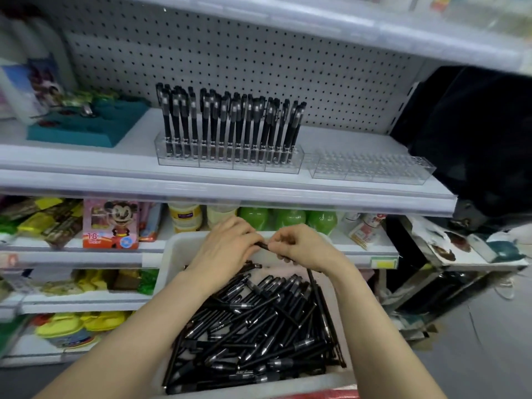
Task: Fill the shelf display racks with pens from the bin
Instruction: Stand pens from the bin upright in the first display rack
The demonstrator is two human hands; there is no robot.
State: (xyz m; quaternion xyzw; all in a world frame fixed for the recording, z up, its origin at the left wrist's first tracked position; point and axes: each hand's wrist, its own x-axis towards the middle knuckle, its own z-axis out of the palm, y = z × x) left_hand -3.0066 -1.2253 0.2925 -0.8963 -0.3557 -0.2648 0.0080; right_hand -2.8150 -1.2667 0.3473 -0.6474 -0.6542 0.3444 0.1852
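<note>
Both hands pinch pens over the far end of the white bin [172,254]: the left hand [227,246] and right hand [302,247] each keep a narrow grip on the black pen [264,245] bridging them, with more gathered under the right. Pens look light, stiff and slick, so mid-barrel holds suit best. Loose pens [259,326] fill the bin; the filled rack [230,156] stands beside the empty rack [371,168].

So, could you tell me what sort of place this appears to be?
Most likely a small retail shop. A pegboard-backed shelf carries a clear display rack of pens, packaged goods such as a cartoon-printed box sit below, and both hands work over a white restocking bin.
</note>
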